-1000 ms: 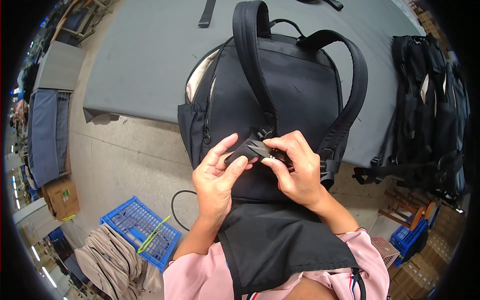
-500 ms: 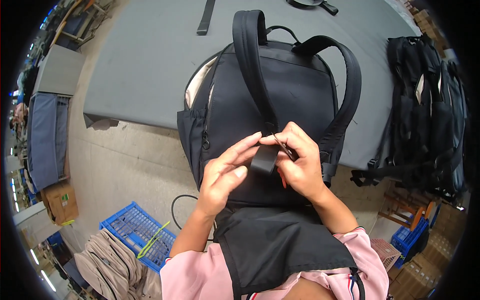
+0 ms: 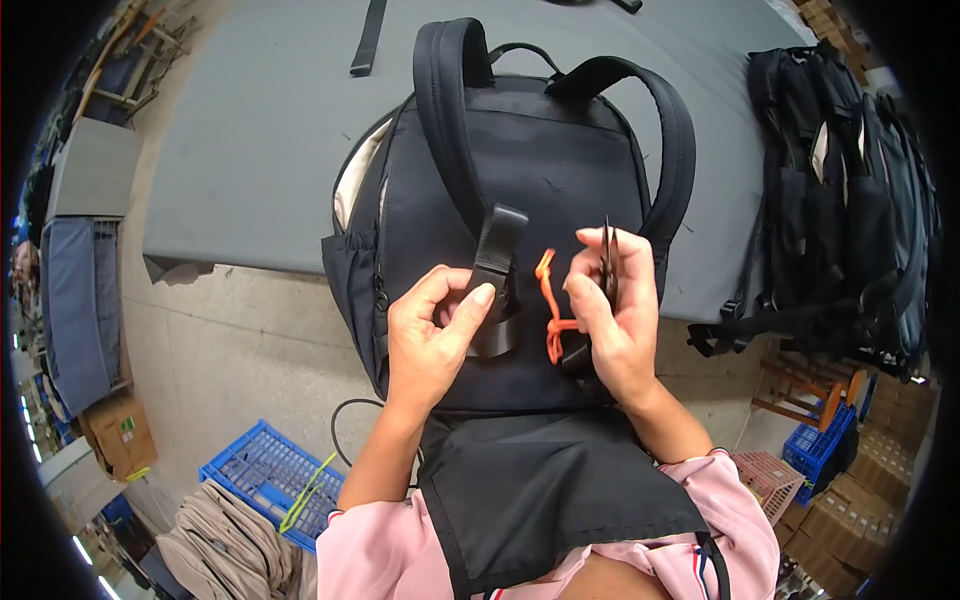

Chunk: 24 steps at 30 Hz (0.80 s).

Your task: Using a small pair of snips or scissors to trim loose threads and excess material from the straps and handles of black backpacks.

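Note:
A dark navy backpack [image 3: 570, 170] lies at the near edge of the table, its shoulder straps facing up. My left hand [image 3: 425, 335] pinches a black webbing strap [image 3: 503, 232] between thumb and fingers near the lower end of the left shoulder strap; its folded end sticks up. To the right, my right hand [image 3: 622, 335] is closed around small dark thread snips [image 3: 609, 255], blades pointing up and away from the webbing. A knotted orange cord [image 3: 551, 310] dangles beside that hand, over the backpack. The snips' handles are mostly hidden by the fingers.
The grey table [image 3: 250, 170] carries a loose black strap [image 3: 369, 40] at the back. More dark backpacks [image 3: 830, 190] hang over its right side. Lower left are a blue crate [image 3: 265, 470] and beige bags [image 3: 225, 545]. A wooden stool [image 3: 810, 395] stands at right.
My right hand has drawn away rightward from the webbing, with the snips turned upward and the orange cord swinging into view. My left hand has closed on the webbing, whose end now stands up.

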Tool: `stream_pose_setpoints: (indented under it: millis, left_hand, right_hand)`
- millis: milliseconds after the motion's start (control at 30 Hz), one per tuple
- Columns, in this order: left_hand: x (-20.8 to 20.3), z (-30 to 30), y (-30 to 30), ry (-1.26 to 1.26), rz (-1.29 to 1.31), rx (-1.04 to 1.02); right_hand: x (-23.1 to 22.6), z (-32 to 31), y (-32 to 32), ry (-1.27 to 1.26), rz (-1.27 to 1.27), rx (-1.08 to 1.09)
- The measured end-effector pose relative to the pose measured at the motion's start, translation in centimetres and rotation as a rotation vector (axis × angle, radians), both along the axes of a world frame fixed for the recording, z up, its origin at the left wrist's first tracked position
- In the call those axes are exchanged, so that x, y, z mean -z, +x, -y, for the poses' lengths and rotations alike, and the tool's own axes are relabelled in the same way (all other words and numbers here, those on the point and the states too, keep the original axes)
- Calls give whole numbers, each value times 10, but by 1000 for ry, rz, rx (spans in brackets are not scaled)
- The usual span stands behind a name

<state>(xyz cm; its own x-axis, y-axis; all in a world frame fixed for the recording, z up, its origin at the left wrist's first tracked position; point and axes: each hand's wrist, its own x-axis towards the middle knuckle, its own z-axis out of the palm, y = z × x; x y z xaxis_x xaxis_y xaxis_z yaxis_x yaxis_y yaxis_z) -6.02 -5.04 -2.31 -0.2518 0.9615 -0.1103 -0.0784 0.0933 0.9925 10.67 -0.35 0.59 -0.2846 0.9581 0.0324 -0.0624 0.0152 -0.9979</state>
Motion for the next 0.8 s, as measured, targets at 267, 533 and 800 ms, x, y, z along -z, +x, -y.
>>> stream_pose_setpoints:
  millis: [267, 533, 800]
  left_hand:
    - [-10, -1, 3, -59, 115, -22]
    - [-14, 1, -1, -112, 254, -27]
    - [-12, 1, -1, -135, 306, -22]
  right_hand:
    - [4, -8, -4, 480, 525, -10]
    - [4, -12, -3, 768, 711, -64]
    - [13, -12, 0, 745, 620, 5]
